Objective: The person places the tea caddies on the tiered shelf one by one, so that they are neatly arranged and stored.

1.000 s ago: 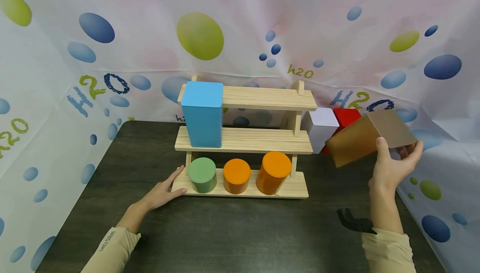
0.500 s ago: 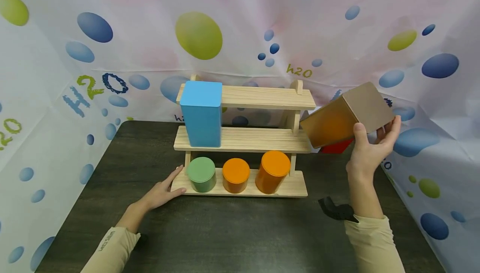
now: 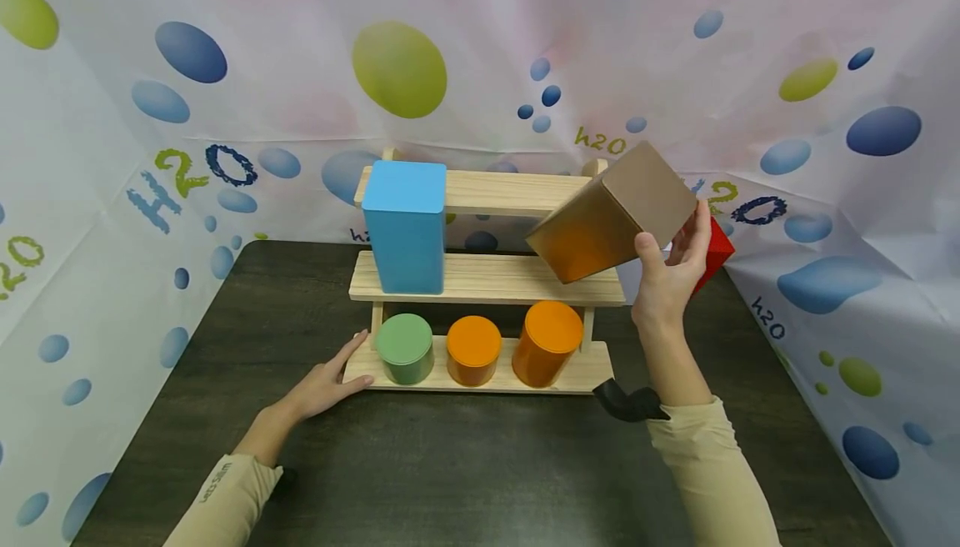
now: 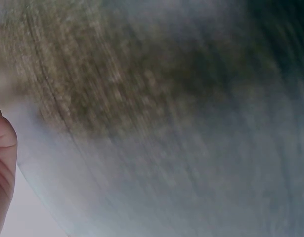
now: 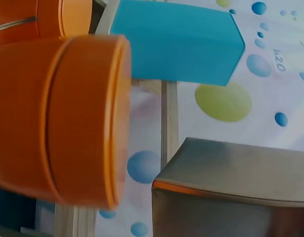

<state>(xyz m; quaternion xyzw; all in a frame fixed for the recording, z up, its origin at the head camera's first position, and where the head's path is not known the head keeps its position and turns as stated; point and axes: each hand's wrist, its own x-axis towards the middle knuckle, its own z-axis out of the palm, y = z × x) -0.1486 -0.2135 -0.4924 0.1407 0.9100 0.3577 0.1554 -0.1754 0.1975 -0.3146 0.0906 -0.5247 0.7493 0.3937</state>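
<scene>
My right hand (image 3: 671,280) grips a gold-brown metallic box (image 3: 611,218) by its right end. Tilted, the box hangs in front of the right part of a three-tier wooden shelf (image 3: 495,278), and its corner fills the lower right of the right wrist view. Whether it touches the middle board I cannot tell. My left hand (image 3: 322,388) rests against the left end of the bottom board, thumb and fingers spread. A tall blue box (image 3: 405,230) stands at the left of the middle board. Below are a green canister (image 3: 405,349), a short orange canister (image 3: 473,352) and a taller orange canister (image 3: 547,345).
A red box (image 3: 717,255) and a white box (image 3: 632,276) stand right of the shelf, partly hidden by my right hand and the gold-brown box. The dark tabletop (image 3: 450,464) extends in front. A patterned curtain (image 3: 480,55) hangs close behind.
My right hand has carried the gold-brown box leftward, from above the red and white boxes to the front of the shelf's right part. The left hand has stayed on the bottom board.
</scene>
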